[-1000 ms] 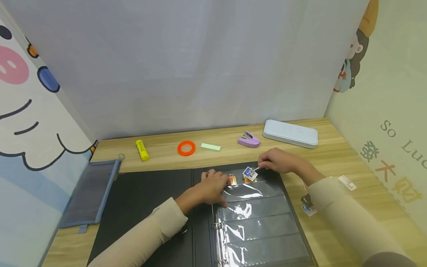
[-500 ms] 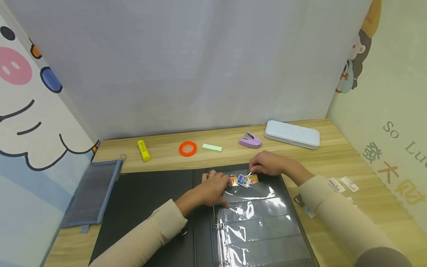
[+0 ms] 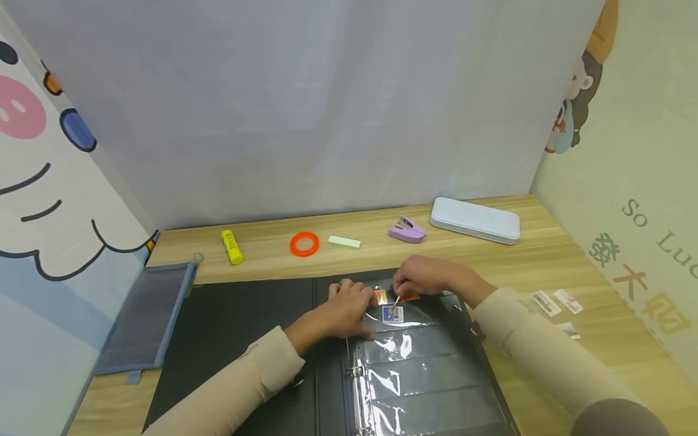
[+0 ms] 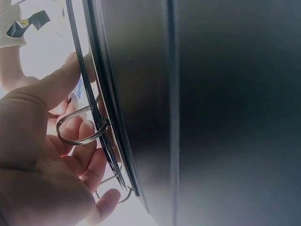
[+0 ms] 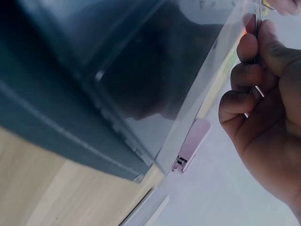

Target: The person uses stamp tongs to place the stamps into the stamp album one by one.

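My right hand (image 3: pixel 422 275) pinches slim metal tweezers (image 3: pixel 396 301) between thumb and fingers; the right wrist view shows the tweezers (image 5: pixel 257 28) running along the fingers. At their tip is a small blue-and-white stamp (image 3: pixel 392 314), over the clear pocket page (image 3: pixel 431 369) of an open black binder (image 3: pixel 245 339). Whether the stamp is above or under the film I cannot tell. My left hand (image 3: pixel 349 307) rests on the page's upper left, fingers loosely bent, beside an orange stamp (image 3: pixel 380 297). The left wrist view shows that hand (image 4: pixel 51 155) by the binder rings (image 4: pixel 77 141).
Loose stamps (image 3: pixel 546 303) lie on the table right of the binder. Along the back are a yellow glue stick (image 3: pixel 231 247), an orange tape roll (image 3: pixel 304 244), a pale green strip (image 3: pixel 344 241), a purple stapler (image 3: pixel 406 230) and a light blue case (image 3: pixel 475 220). A mesh pouch (image 3: pixel 146 318) lies left.
My right hand has moved left and slightly nearer, carrying the stamp in the tweezers from above the top pocket row down to just below the orange stamps. My left hand has stayed in place.
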`<state>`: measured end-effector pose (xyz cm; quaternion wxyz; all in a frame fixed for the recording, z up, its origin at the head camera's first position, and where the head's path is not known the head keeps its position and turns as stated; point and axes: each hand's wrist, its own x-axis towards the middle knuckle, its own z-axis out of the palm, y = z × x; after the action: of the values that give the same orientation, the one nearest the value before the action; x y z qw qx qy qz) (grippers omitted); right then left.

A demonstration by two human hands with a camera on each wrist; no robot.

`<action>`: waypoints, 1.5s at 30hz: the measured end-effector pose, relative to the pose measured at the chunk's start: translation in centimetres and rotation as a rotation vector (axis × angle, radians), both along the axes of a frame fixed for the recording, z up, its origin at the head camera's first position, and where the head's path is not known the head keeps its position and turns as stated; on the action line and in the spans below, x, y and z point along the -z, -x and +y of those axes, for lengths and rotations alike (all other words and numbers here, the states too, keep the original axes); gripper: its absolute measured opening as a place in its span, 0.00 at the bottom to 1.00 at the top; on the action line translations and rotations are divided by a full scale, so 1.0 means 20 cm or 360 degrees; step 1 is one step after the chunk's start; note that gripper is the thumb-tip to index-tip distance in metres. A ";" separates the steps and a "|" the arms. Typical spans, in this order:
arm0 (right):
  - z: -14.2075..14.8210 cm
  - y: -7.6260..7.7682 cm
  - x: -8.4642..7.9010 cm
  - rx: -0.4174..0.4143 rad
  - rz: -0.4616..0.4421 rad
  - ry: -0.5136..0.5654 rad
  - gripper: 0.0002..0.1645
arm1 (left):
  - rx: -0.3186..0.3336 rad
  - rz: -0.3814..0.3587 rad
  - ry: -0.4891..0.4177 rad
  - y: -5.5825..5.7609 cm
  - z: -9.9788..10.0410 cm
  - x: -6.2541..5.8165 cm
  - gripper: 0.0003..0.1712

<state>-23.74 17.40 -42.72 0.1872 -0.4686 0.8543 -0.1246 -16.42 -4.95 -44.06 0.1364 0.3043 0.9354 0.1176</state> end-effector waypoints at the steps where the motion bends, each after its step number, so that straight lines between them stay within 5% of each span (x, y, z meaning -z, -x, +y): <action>1: 0.00 0.00 0.00 0.0000 -0.0002 -0.0009 0.10 | 0.0005 0.0002 -0.0005 0.00 0.00 0.00 0.33; 20: -0.05 -0.03 0.04 -0.0114 0.0021 0.0011 0.09 | 0.0022 0.0038 -0.0002 0.00 0.00 0.02 0.33; 26: 0.03 -0.02 0.01 0.0079 -0.0035 0.0000 0.10 | 0.0017 0.0043 -0.0008 0.00 0.00 0.02 0.33; 36: 0.35 0.00 -0.02 0.0364 0.0003 0.0081 0.10 | 0.0004 0.0018 0.0009 0.00 -0.01 0.01 0.34; 45: 0.67 -0.06 0.00 0.0620 -0.0073 0.0140 0.09 | 0.0015 0.0028 0.0006 -0.01 -0.01 0.00 0.33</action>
<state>-22.60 30.80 -42.80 0.1584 -0.2991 0.9181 -0.2063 -16.29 -5.07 -44.02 0.1292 0.3095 0.9354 0.1124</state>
